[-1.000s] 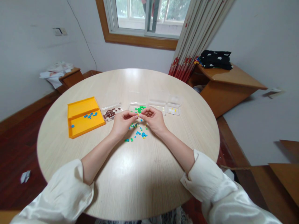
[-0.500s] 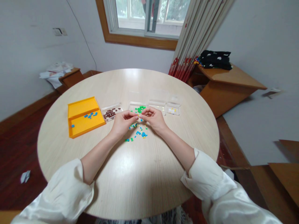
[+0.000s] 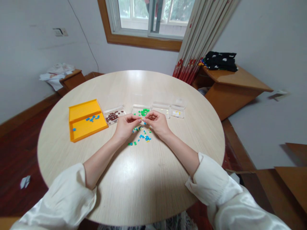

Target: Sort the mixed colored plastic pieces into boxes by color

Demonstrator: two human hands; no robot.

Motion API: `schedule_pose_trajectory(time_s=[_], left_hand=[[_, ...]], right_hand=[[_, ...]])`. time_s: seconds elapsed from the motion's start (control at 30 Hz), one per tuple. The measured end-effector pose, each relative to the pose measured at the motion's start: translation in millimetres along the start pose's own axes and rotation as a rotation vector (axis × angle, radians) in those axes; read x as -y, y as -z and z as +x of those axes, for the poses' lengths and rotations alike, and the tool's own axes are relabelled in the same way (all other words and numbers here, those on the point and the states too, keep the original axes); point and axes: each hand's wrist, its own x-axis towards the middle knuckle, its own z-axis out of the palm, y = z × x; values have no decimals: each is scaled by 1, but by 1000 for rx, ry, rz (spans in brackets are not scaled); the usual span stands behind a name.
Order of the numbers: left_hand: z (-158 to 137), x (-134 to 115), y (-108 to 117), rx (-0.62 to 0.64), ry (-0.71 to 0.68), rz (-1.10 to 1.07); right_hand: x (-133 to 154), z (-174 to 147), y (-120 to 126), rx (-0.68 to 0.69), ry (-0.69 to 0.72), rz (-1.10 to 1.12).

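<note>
My left hand and my right hand meet fingertip to fingertip above the middle of the table. Both are closed in a pinch around a tiny yellow piece, mostly covered by the fingers. Beneath them lies a loose scatter of small blue bricks, with green bricks and a few yellow ones mixed in. Just beyond the fingertips, a clear tray holds green bricks. Left of my left hand, another clear tray contains dark brown bricks.
An open yellow box with several blue bricks stands at the left on the round table. Two small clear boxes, one with white and yellow pieces, sit at the right. A wooden cabinet bearing black cloth is beyond the table.
My hands keep the same pinch at almost the same place. The whole view has shifted very slightly; the bricks and boxes on the table look unmoved.
</note>
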Motion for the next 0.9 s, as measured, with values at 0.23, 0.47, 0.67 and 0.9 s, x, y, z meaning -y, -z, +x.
schedule_pose_trajectory(time_s=[0.23, 0.47, 0.67, 0.9], left_hand=[[1, 3, -1, -14, -24, 16], [-1, 0, -2, -11, -9, 1], [-4, -5, -4, 18, 134, -204], [-2, -10, -4, -4, 180, -285]], right_hand=[[0, -1, -2, -31, -24, -13], [3, -1, -1, -39, -60, 24], [8, 3, 3, 26, -93, 75], [7, 3, 5, 41, -79, 73]])
